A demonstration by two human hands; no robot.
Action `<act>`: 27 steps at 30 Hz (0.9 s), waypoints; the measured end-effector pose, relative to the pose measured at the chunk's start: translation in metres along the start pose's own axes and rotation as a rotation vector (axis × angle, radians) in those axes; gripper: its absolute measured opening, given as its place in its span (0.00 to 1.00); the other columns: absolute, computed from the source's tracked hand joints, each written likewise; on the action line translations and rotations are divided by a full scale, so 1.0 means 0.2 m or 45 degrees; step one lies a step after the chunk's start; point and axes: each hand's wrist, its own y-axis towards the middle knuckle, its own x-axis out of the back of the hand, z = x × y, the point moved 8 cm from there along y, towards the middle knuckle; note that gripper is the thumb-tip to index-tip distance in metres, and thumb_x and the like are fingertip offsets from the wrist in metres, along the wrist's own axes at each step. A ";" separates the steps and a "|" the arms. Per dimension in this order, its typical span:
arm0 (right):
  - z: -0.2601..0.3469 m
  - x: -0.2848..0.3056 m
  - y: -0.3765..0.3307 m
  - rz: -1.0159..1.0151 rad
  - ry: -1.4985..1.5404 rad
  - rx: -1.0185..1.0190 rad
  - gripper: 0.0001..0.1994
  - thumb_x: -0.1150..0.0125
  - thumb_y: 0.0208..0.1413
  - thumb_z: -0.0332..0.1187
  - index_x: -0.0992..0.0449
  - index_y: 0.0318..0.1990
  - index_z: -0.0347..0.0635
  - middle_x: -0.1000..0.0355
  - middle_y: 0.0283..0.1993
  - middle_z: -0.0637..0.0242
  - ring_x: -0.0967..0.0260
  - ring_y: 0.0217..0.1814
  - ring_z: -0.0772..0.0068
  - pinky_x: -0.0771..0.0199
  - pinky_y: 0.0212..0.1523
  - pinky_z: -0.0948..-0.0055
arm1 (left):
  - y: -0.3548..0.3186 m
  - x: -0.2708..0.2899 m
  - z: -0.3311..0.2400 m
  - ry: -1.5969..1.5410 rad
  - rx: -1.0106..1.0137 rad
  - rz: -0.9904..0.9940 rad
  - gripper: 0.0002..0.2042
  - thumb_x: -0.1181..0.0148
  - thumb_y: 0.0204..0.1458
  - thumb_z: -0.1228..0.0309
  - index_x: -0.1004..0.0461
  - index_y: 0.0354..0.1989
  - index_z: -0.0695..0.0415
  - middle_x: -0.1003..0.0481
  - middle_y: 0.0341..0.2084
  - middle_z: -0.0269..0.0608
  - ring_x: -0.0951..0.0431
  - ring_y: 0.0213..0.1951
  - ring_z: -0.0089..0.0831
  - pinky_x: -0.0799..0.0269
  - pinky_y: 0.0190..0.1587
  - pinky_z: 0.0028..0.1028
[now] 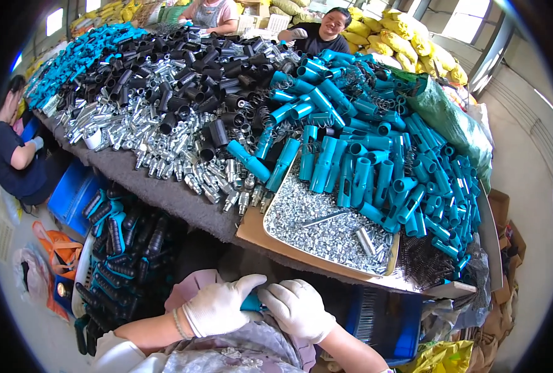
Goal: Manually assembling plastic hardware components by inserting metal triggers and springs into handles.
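Both hands wear white gloves and meet low over my lap, in front of the table edge. My left hand is closed on a small teal part, its thumb stretched along the top. From the other side, my right hand closes over the same part with its fingers bent. Most of the part is covered by the gloves, so its full shape cannot be made out. Beyond my hands, a shallow white-rimmed tray holds small silvery metal pieces, with a metal cylinder lying on top.
Teal tubes are heaped behind the tray, with shiny metal fittings and black sleeves to the left. Black-and-teal handles fill a container below. Coil springs lie right of the tray. A blue bin stands under the table. Several people sit around it.
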 end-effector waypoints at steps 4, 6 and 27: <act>-0.21 0.16 0.02 -0.119 0.278 -0.218 0.11 0.32 0.41 0.29 0.20 0.36 0.46 0.23 0.39 0.63 0.24 0.42 0.56 0.26 0.44 0.59 | -0.01 -0.04 0.08 -0.182 0.154 -0.003 0.33 0.29 0.47 0.62 0.35 0.61 0.55 0.20 0.37 0.54 0.19 0.32 0.53 0.24 0.33 0.46; -0.45 0.35 -0.03 -0.365 -0.174 -0.587 0.05 0.34 0.46 0.27 0.20 0.33 0.41 0.24 0.35 0.57 0.26 0.39 0.52 0.27 0.42 0.57 | -0.01 0.02 0.02 -0.077 -0.086 -0.220 0.32 0.28 0.45 0.64 0.34 0.60 0.54 0.21 0.35 0.51 0.19 0.34 0.51 0.24 0.36 0.44; -0.24 -0.04 -0.04 -0.357 1.292 -1.031 0.07 0.42 0.61 0.29 0.27 0.33 0.34 0.28 0.29 0.64 0.32 0.28 0.75 0.31 0.31 0.75 | -0.02 0.02 0.24 -1.129 0.345 -0.274 0.20 0.31 0.50 0.69 0.24 0.52 0.62 0.20 0.41 0.50 0.18 0.42 0.33 0.25 0.47 0.31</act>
